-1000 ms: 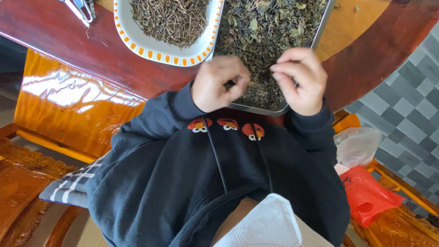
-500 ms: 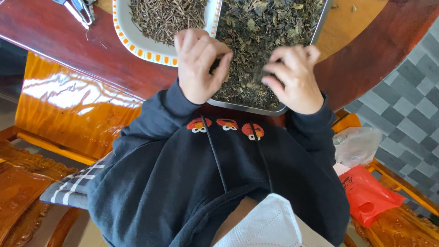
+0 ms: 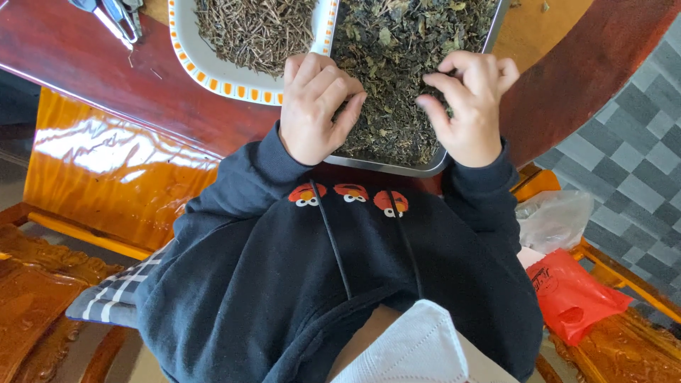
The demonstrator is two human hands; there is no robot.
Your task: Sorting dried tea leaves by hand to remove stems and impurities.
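Both hands are held over the near end of a rectangular silver metal tray (image 3: 386, 167) filled with dark green dried leaves (image 3: 401, 50). The left hand (image 3: 312, 106) is loosely curled, its fingers bent and resting at the tray's left rim, close to the leaves; whether anything is gripped inside it cannot be told. The right hand (image 3: 472, 106) is half closed, thumb and fingers drawn together as in a pinch over the leaves at the tray's right side; what is pinched, if anything, cannot be made out. Just left of the tray, a white oval dish with an orange-patterned rim (image 3: 213, 71) is seen, heaped with thin brown dried stems (image 3: 255, 28). Both containers are set on a glossy reddish-brown wooden desk (image 3: 106, 64). A red plastic bag (image 3: 574, 294) lies on the wooden seat at lower right.
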